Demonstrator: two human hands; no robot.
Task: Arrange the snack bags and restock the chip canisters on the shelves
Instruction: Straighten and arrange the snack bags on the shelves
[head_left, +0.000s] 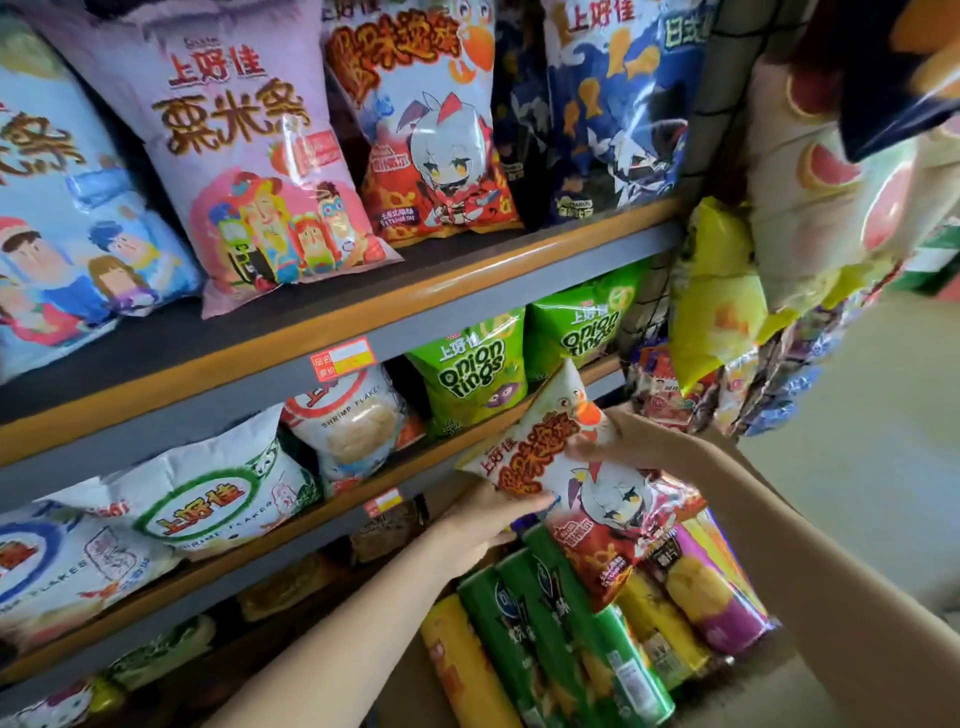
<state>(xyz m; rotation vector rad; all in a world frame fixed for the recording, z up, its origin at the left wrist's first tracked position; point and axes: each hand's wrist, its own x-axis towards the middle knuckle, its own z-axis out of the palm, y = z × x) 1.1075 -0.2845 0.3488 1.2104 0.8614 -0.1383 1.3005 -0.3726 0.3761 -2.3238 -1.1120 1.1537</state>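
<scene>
A white and red snack bag (561, 467) with a cartoon figure hangs tilted in front of the middle shelf, above a box. My left hand (483, 525) grips its lower left edge from beneath. My right hand (623, 439) holds its upper right side, fingers curled on the bag. Below it, green chip canisters (550, 623), a yellow canister (462, 665) and a purple canister (717, 597) lie on their sides in a cardboard box (410, 691). A matching white and red bag (431, 130) stands on the top shelf.
The top shelf (363, 306) also carries a pink bag (249, 156), a light blue bag (62, 218) and a dark blue bag (613, 104). Green onion ring bags (467, 364) and white shrimp flake bags (208, 499) fill the middle shelf. More bags (727, 322) hang on a rack at right.
</scene>
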